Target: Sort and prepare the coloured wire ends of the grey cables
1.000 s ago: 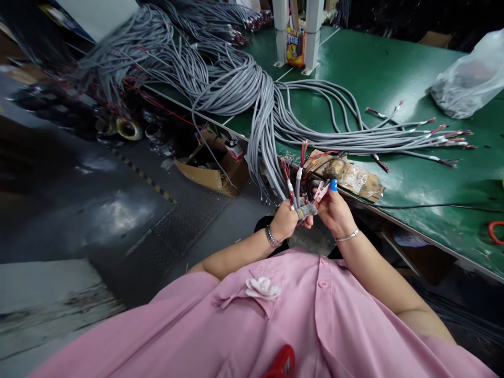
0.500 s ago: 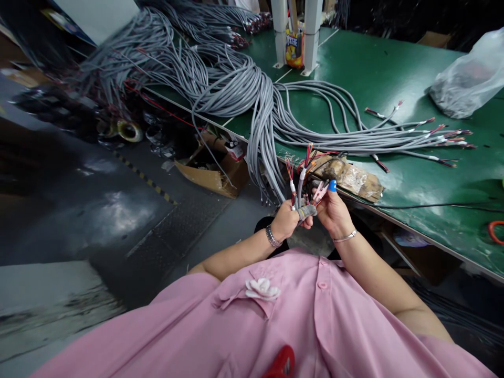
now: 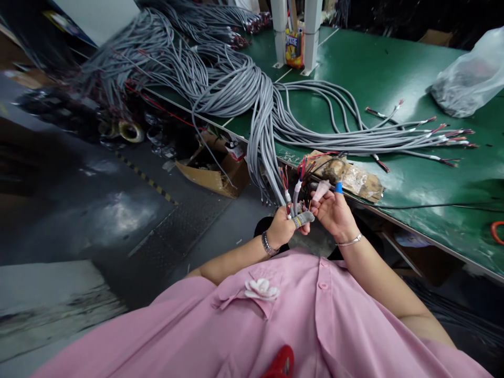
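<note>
My left hand [image 3: 284,227] is closed around several grey cables [image 3: 296,197], whose stripped ends stand up with red, black and orange wires fanned out. A grey knitted cover [image 3: 304,218] wraps one finger of that hand. Just to the right, my right hand [image 3: 334,212] has its fingers curled close to short coloured wire ends [image 3: 308,205]. Its thumb, in a blue finger cover [image 3: 338,187], is raised away from them. A pale pink piece [image 3: 322,192] lies at its forefinger; I cannot tell whether it is a wrapping or held. What those fingertips pinch is hidden.
A large bundle of grey cables [image 3: 232,86] drapes over the green table [image 3: 378,68] and its edge. A taped cardboard piece [image 3: 360,181] lies beyond my hands. A clear plastic bag [image 3: 466,79] sits at right; an open carton [image 3: 208,170] stands below the table.
My left hand and the cable ends have moved slightly left and down. My right hand has shifted a little right, its thumb now farther from the pale pink piece.
</note>
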The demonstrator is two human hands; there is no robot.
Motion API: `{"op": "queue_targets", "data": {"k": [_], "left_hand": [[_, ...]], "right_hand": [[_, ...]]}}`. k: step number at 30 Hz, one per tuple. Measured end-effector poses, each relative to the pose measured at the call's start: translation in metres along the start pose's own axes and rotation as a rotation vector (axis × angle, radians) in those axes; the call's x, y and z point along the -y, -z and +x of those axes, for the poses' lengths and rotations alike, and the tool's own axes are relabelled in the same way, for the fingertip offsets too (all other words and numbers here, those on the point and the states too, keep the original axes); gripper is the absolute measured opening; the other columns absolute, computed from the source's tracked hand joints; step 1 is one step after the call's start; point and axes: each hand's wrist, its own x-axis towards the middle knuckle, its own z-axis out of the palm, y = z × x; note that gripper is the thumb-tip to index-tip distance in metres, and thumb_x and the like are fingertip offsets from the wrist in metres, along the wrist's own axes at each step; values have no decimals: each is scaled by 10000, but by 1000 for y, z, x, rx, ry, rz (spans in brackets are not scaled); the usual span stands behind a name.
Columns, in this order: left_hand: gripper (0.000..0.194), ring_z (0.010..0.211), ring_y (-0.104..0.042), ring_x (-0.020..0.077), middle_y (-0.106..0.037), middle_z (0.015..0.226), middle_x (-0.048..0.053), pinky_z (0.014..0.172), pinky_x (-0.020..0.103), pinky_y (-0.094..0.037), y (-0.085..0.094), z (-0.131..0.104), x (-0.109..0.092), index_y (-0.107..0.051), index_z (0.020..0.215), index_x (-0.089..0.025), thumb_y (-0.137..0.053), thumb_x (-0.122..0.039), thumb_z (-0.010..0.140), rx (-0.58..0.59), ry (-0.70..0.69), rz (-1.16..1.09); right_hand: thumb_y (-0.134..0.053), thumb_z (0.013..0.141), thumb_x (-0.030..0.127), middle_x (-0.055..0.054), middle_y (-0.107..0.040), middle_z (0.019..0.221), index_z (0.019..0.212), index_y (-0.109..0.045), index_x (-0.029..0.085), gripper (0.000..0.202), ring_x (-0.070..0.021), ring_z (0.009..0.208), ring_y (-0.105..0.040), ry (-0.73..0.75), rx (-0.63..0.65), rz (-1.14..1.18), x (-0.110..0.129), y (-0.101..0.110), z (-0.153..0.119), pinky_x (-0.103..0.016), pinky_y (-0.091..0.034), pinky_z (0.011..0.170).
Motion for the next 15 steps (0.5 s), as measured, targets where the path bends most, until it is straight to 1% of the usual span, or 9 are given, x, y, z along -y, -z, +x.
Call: {"op": "queue_targets", "data": {"k": [4,6,9,11,15], "left_hand": [[362,442,-561,106,-624,532,12,451,232,-484,-2,0,0,-633,661,-133,-739,-474,722,-41,-26,-38],[363,442,-564,108,-625,531,13,443,227,-477,-4,3,0,-633,667,-130,-747,-471,714,-53,-32,-59],[384,432,-564,113,-624,521,17,442,234,-477,-6,7,1,-629,670,-128,-752,-491,698,-76,-17,-77],[394,422,-559,115,-623,515,17,432,238,-469,-7,10,2,-622,669,-129,-754,-500,691,-93,-5,-93],[393,405,-545,109,-619,505,15,406,227,-438,-9,12,2,-605,657,-131,-750,-494,695,-126,7,-107]], "right_hand": [[-649,795,578,-10,-708,918,911,-663,247,351,-132,710,-618,40,-27,-10,0,-3,0,-264,-510,630],[-693,775,534,-7,-708,912,916,-671,244,323,-131,728,-622,57,-46,7,0,-4,0,-257,-509,634],[-702,755,567,-11,-706,893,885,-672,230,362,-127,710,-617,59,-64,27,-2,-4,0,-250,-504,617],[-705,748,582,-8,-698,845,860,-668,221,380,-121,677,-604,65,-80,7,-3,-4,1,-253,-505,615],[-738,739,540,1,-680,758,814,-661,212,345,-128,660,-602,69,-108,5,-3,-7,3,-261,-505,616]]}}
